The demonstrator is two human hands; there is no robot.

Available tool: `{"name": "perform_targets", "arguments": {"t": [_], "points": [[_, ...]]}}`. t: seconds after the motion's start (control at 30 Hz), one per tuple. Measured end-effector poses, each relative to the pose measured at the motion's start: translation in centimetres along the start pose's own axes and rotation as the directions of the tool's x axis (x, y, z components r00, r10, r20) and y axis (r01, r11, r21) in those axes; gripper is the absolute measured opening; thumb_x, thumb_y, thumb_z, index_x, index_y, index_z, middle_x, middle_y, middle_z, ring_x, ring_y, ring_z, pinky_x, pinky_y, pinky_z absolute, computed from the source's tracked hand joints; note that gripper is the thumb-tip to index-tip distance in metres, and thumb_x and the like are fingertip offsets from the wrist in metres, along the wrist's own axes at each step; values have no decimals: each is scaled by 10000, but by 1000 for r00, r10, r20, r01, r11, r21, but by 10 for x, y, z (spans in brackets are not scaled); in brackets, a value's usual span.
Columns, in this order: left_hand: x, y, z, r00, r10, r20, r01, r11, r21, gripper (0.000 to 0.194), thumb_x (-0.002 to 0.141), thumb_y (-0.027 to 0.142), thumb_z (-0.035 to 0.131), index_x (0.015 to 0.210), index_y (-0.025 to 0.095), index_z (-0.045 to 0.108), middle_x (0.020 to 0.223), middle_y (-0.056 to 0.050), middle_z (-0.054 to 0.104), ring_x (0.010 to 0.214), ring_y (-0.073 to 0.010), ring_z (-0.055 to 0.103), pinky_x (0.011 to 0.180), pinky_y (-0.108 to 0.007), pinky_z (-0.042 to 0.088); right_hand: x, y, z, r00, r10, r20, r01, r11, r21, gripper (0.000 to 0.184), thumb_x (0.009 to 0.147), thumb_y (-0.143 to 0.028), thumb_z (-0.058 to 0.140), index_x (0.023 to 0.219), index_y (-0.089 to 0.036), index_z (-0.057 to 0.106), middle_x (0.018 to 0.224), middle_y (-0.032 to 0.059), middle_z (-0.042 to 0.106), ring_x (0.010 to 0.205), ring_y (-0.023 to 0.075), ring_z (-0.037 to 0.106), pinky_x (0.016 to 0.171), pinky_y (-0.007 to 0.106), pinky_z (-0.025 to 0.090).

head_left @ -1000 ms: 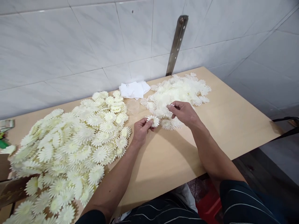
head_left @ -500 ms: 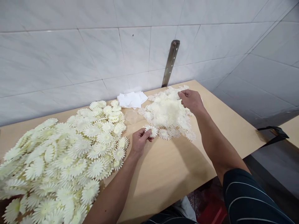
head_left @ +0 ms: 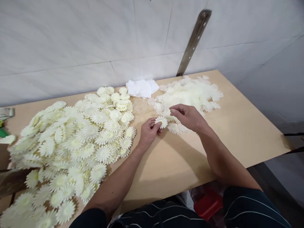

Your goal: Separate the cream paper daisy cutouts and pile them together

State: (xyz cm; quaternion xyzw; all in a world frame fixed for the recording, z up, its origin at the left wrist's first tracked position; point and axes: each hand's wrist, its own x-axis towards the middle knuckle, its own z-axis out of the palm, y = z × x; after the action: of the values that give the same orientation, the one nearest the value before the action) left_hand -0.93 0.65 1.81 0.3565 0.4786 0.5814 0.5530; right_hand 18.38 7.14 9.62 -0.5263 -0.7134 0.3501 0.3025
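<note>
Head: left hand [head_left: 149,131] holds one flower [head_left: 161,122]; two piles [head_left: 78,136].

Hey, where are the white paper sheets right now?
In the head view, the white sheets lie at the table's back edge, against the tiled wall, between the two flower piles.

Smooth, matt, pale wood-look table [head_left: 239,126]. Along its back edge, thin white paper or cloth sheets [head_left: 142,88], matt and creased. Behind, smooth wall tiles [head_left: 83,38] with a soft sheen. Near the back edge, a dull metal strip [head_left: 194,41]. Below the front edge, smooth red plastic [head_left: 209,204].
</note>
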Motion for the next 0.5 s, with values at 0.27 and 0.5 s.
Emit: {"name": "perform_targets", "arguments": {"t": [0.27,0.5], "points": [[-1,-5,-2,999,18,33,-18,1000,-7,635,725,696,942,959,220,594,580,49,692,472,-131,640,514,-236,529,-8,-1,42,976,58,208,-67,997,40,560,860,-746,711,790,-192,760,648,4,616,619,154,475,588,306,371],[0,-6,-4,999,26,48,-26,1000,4,560,778,655,922,979,204,658,609,31,704,508,-142,665,519,-247,548,-10,3,39,984,90,157,-85,996,-41,699,854,-884,643,614,-243,502,542,-33,429,570,143,399,569,315,327]]}}
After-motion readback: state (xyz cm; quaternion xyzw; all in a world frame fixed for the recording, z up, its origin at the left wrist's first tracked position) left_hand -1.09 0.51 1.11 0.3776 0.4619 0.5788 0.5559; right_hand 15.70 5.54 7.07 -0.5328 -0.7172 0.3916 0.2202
